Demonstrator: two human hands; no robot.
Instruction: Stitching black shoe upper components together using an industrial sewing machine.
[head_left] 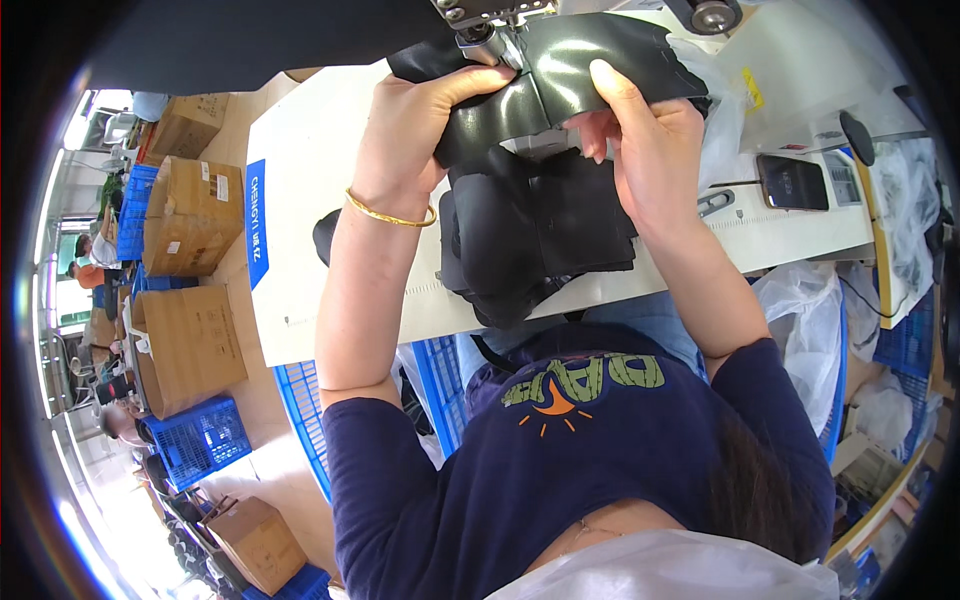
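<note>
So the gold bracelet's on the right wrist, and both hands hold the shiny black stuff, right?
Not quite: the head view shows the gold bracelet on the left wrist. The left hand and right hand hold the shiny black stuff.

Bright; glare streaks on black sheet (576, 52). Beyond left edge of desk (305, 140): background (75, 300) overexposed, soft. Fisheye curvature, dark vignette.

Head view — wide fisheye, left one of a worn pair, upright, unmirrored. Looks steeply down: nearest, dark blue shirt (610, 440), lower centre; farther off, left hand (425, 115) and right hand (655, 145), upper centre. White worktable (305, 200), mid-frame, edges bowed. Deepest range, far left — cardboard box (192, 217), small.
</note>
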